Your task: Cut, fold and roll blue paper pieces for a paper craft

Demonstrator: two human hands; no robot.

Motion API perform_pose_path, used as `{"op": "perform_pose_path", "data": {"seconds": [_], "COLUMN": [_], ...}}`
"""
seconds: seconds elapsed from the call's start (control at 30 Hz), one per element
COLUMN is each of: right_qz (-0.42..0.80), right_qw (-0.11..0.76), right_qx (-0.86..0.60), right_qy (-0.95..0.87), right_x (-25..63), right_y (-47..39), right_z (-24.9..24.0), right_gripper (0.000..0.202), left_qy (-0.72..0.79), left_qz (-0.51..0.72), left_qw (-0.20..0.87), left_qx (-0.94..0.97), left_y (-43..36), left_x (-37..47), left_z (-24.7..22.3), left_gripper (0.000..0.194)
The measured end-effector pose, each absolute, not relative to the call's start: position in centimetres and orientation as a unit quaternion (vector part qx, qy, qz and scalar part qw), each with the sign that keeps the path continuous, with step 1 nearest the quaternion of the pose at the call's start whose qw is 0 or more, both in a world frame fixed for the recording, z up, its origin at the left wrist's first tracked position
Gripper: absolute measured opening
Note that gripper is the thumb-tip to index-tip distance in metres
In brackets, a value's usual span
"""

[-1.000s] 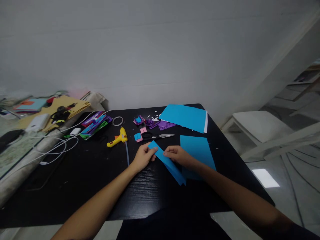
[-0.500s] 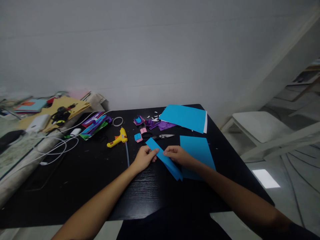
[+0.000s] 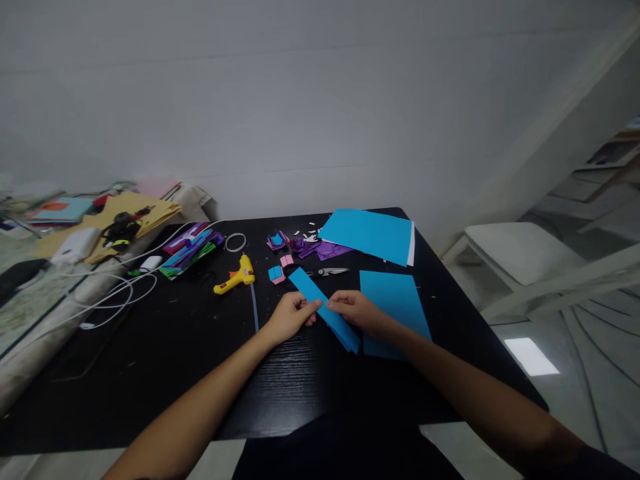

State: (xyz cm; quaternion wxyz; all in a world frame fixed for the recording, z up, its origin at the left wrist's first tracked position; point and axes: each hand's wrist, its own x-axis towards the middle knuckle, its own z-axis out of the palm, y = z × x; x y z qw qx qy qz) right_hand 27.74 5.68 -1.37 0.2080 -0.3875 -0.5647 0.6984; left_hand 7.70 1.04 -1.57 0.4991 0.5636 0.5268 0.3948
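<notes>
A long folded strip of blue paper (image 3: 320,301) slants between my hands over the black table. My left hand (image 3: 295,316) is closed on its left edge, thumb on top. My right hand (image 3: 356,309) pinches the opposite edge, fingers curled. At the lower end of the strip the folded layers stand slightly apart. Beneath my right wrist lies a flat blue sheet of paper (image 3: 393,300), partly covered by the arm. Just beyond the strip are scissors (image 3: 333,271), their handles partly hidden by it.
A yellow glue gun (image 3: 234,276) lies left of my hands. Small pink and blue folded pieces (image 3: 276,274), purple paper (image 3: 331,251) and white scraps sit behind. A blue sheet stack (image 3: 370,235) lies at the back right. Coloured folded papers (image 3: 191,252) and white cables (image 3: 131,293) are leftward.
The strip's lower end has narrowed, its layers drawing closer together. Its upper end has shifted slightly up and left. My left thumb has moved a little right along the paper.
</notes>
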Motion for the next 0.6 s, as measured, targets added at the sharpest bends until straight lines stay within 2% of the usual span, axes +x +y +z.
{"op": "perform_pose_path", "data": {"seconds": [0.6], "right_qz": [0.726], "right_qw": [0.221], "right_qx": [-0.37], "right_qy": [-0.536], "right_x": [27.76], "right_y": [6.02], "right_z": [-1.78], "right_gripper": [0.041], "left_qy": [0.48], "left_qz": [0.347], "left_qw": [0.567], "left_qx": [0.572], "left_y": [0.73], "left_x": [7.88], "left_z": [-2.03], "left_gripper": [0.043]}}
